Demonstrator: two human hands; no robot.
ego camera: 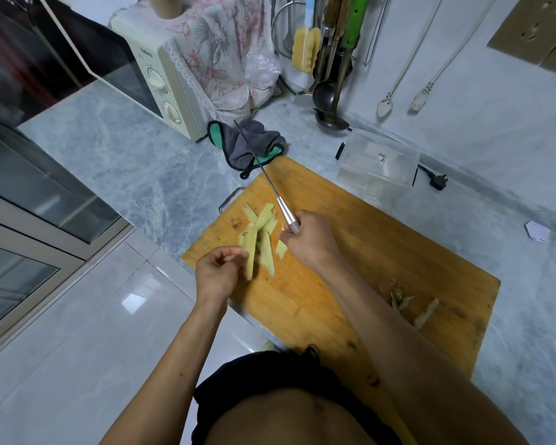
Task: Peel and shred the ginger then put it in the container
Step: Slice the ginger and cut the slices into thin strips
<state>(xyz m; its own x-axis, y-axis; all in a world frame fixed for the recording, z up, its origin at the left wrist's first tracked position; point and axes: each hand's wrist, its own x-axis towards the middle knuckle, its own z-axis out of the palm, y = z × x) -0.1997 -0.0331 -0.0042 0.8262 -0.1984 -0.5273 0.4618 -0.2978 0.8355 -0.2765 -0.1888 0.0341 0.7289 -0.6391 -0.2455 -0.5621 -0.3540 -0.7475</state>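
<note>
Ginger slices (257, 239) near board's (350, 252) left edge, left fingers (228, 256) pinching one, right fingers (297, 231) around knife (270, 181).

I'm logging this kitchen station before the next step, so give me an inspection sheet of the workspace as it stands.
Surface: wooden cutting board on a grey marble counter.
Job's things: ginger slices piled on the board; clear container beyond the board's far corner; knife.
Clutter: ginger peels near the board's right edge; grey-green cloth.
Hands: left hand pinches a ginger slice; right hand grips the knife, blade pointing away.
Cables: black plug behind the container; two white plugs hanging on the wall.
Surroundings: microwave, hanging utensils.
</note>
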